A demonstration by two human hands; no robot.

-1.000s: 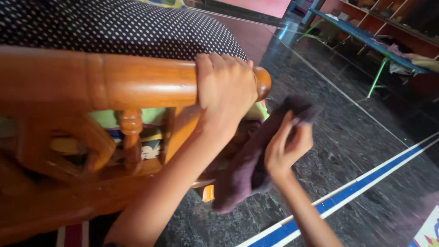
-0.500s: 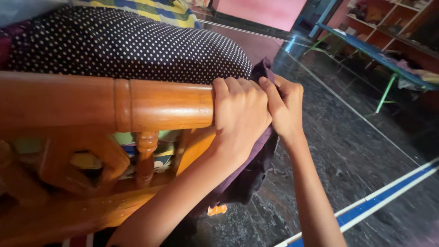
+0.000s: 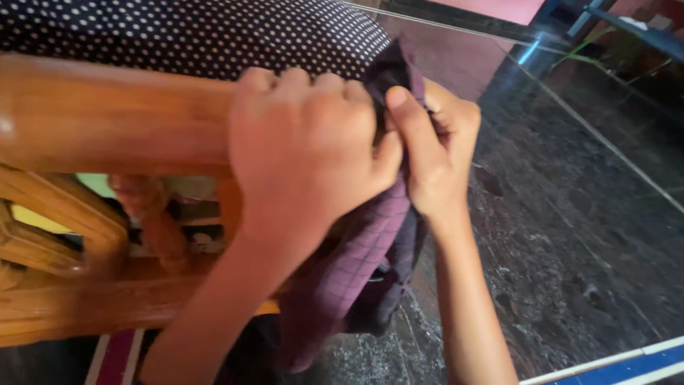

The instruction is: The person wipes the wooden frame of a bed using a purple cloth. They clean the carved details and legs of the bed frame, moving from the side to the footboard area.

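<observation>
1. Fingers of the left hand (image 3: 306,153) are curled tight around the end of the wooden armrest (image 3: 107,117).
2. Purple cloth (image 3: 367,257) drapes over that rail end and hangs below, pinched between both hands.
3. Right hand (image 3: 434,153) clamps the cloth's top; a loose pinch could likely let it slide off.
4. Beyond lies a dotted cushion (image 3: 178,32) and dark polished stone floor (image 3: 570,214).
</observation>
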